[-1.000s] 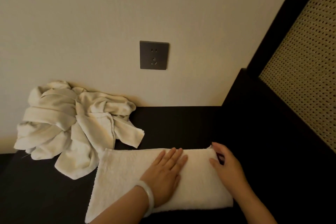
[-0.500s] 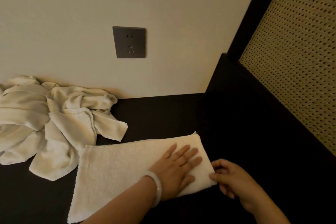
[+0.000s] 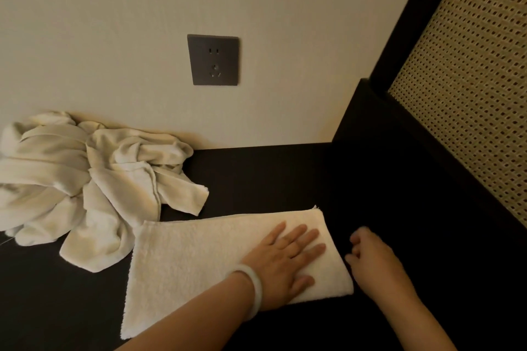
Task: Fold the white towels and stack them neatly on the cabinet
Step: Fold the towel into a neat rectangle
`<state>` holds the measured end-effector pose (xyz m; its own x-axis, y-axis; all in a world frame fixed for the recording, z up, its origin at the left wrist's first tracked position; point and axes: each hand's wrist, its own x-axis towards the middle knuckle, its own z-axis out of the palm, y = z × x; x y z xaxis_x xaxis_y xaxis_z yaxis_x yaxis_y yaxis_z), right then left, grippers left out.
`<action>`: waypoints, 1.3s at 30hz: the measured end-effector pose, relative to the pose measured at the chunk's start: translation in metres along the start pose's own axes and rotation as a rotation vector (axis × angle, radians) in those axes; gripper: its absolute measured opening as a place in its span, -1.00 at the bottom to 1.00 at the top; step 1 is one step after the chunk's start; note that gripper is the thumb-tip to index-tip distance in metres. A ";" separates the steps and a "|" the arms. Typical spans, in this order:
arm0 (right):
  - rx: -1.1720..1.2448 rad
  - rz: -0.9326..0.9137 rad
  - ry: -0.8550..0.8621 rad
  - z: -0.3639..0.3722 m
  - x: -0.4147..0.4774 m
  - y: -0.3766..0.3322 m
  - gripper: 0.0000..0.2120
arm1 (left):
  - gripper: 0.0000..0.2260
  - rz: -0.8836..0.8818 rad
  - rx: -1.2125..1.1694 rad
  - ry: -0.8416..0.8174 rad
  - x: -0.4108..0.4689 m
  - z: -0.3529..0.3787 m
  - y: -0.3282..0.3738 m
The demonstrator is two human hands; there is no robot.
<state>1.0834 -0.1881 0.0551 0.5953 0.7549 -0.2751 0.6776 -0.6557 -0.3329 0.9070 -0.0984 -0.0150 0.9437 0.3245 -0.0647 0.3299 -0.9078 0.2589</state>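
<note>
A white towel (image 3: 199, 259), folded into a long strip, lies flat on the dark cabinet top (image 3: 262, 177). My left hand (image 3: 285, 259), with a pale bangle on the wrist, presses flat on the towel's right half, fingers straight and spread. My right hand (image 3: 370, 256) hovers just past the towel's right end with fingers loosely curled, holding nothing. A crumpled heap of white towels (image 3: 85, 179) sits at the back left against the wall.
A dark wall socket (image 3: 213, 60) is set in the cream wall above the cabinet. A dark frame with a woven cane panel (image 3: 470, 94) rises along the right side. Bare dark surface lies between the heap and the right frame.
My right hand has let go of the towel's right end and moved slightly away. My left hand has slid right along the towel. The view has shifted a little.
</note>
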 end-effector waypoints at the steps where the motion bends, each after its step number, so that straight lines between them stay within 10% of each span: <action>1: 0.006 -0.099 0.121 0.004 -0.002 -0.012 -0.73 | -0.44 0.000 -0.002 -0.002 0.000 0.000 0.000; 6: 0.317 -0.452 -0.047 0.046 -0.005 -0.053 -0.63 | -0.53 -0.001 -0.203 0.131 -0.005 -0.011 0.001; 13: 0.138 -0.535 0.001 0.077 0.008 -0.044 -0.56 | -0.65 -0.156 -0.232 0.276 -0.036 -0.019 -0.016; 32: -0.285 -0.516 0.047 0.090 0.012 -0.059 -0.43 | -0.49 -0.336 0.144 0.185 -0.089 -0.027 -0.041; 39: -0.368 -0.573 0.026 0.084 0.005 -0.080 -0.35 | -0.46 -0.640 0.058 -0.087 -0.109 -0.040 -0.025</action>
<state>0.9957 -0.1308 0.0045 0.1058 0.9866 -0.1239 0.9890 -0.1173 -0.0896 0.7950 -0.1006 0.0241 0.5582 0.7853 -0.2678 0.8261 -0.5561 0.0912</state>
